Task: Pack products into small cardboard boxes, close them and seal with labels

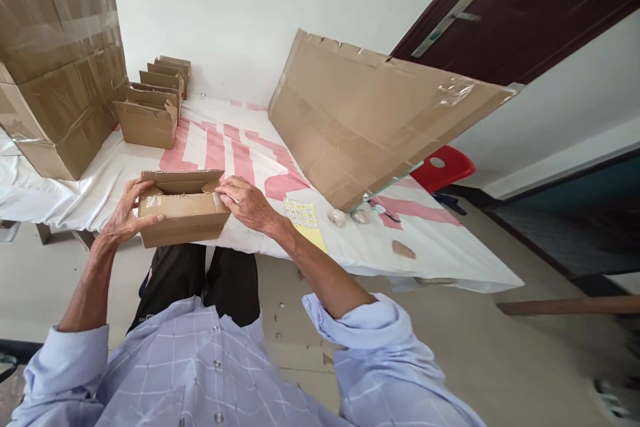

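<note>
A small cardboard box (183,221) with its top open sits at the near edge of the cloth-covered table, between my two hands. My left hand (125,212) grips its left end, the thumb lying along the front face and the fingers at the back corner. At the right end, my right hand (247,201) pinches the upper corner of the box, fingers bent over the edge. The inside of the box is mostly hidden by its front wall.
Several small open cardboard boxes (147,127) stand in a row at the back left, beside large taped cartons (65,73). A big cardboard sheet or carton (360,120) leans at the right. Near it lie a yellow sheet with small labels (306,219), tape rolls (337,217) and a brown piece (403,249).
</note>
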Demonstrator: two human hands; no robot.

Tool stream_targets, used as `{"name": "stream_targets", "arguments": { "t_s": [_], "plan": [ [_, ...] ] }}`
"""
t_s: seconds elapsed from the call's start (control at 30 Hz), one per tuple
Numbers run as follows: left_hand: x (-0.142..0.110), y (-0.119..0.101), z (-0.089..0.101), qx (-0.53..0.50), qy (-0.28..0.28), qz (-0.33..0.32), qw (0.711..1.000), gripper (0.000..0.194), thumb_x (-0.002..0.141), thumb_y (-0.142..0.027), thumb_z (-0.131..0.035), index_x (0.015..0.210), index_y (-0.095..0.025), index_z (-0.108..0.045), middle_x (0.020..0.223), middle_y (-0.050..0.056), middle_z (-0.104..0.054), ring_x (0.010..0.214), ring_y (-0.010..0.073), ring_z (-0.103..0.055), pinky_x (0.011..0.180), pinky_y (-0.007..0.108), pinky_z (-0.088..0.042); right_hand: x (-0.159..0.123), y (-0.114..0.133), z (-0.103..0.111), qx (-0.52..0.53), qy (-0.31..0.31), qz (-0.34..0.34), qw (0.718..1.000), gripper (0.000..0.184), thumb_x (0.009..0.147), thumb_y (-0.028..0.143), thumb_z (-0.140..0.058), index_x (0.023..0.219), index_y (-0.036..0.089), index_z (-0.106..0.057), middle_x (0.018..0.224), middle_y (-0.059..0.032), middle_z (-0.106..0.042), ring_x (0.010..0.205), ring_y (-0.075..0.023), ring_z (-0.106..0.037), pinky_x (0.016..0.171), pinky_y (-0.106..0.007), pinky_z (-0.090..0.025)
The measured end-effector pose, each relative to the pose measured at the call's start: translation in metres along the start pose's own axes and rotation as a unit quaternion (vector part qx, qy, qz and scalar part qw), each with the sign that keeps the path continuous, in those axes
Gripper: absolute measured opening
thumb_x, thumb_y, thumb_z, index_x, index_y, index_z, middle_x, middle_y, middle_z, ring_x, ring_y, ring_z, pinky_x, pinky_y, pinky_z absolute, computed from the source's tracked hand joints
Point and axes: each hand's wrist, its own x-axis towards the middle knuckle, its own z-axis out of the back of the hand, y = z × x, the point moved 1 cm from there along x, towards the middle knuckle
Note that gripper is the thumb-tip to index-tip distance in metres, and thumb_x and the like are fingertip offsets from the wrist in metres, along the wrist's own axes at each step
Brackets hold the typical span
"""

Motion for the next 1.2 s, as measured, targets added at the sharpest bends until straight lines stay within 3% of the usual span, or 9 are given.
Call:
{"name": "stream_targets", "arguments": {
  "t_s": [0.17, 0.6, 0.9, 1.2],
  "plan": [
    [-0.001, 0.003, -0.002, -0.002, 0.002, -0.007, 1.000, 0.091, 0.081, -0.085, -0.079, 0.151, -0.029, -0.063, 0.164, 0.014, -0.049, 0.154, 0.0445, -0.054, 0.116, 0.059, -0.062, 0.000, 0.002, -0.002, -0.004, 0.006, -0.013, 1.000, 0.036, 0.113, 0.026, -0.052, 0.134, 0.026, -0.081, 0.131, -0.0115, -0.075, 0.125, -0.0284, -0.071, 0.108, -0.047, -0.064],
    [-0.001, 0.000, -0.003, -0.012, -0.002, 0.007, 1.000, 0.095, 0.077, -0.086, -0.082, 0.151, -0.029, -0.063, 0.165, 0.014, -0.049, 0.156, 0.0460, -0.051, 0.118, 0.062, -0.060, 0.005, 0.005, -0.002, -0.040, -0.015, 0.000, 0.999, 0.024, 0.109, 0.016, -0.061, 0.109, 0.025, -0.083, 0.115, -0.0106, -0.078, 0.112, -0.0280, -0.073, 0.099, -0.044, -0.064],
    [-0.001, 0.000, -0.003, -0.001, -0.001, 0.009, 1.000, 0.094, 0.078, -0.087, -0.080, 0.151, -0.029, -0.063, 0.166, 0.014, -0.049, 0.156, 0.0464, -0.051, 0.116, 0.061, -0.061, 0.015, 0.002, -0.004, -0.018, -0.013, -0.001, 1.000, 0.021, 0.106, 0.015, -0.057, 0.094, 0.024, -0.072, 0.104, -0.0083, -0.074, 0.098, -0.0240, -0.067, 0.085, -0.038, -0.056],
    [-0.001, 0.001, -0.002, 0.006, 0.004, 0.003, 1.000, 0.092, 0.080, -0.086, -0.080, 0.152, -0.031, -0.063, 0.166, 0.013, -0.048, 0.156, 0.0465, -0.052, 0.115, 0.062, -0.062, 0.021, -0.007, -0.013, -0.047, -0.006, 0.031, 0.998, 0.023, 0.105, 0.010, -0.050, 0.089, 0.025, -0.059, 0.094, -0.0076, -0.067, 0.089, -0.0236, -0.059, 0.082, -0.038, -0.051]
  ]
}}
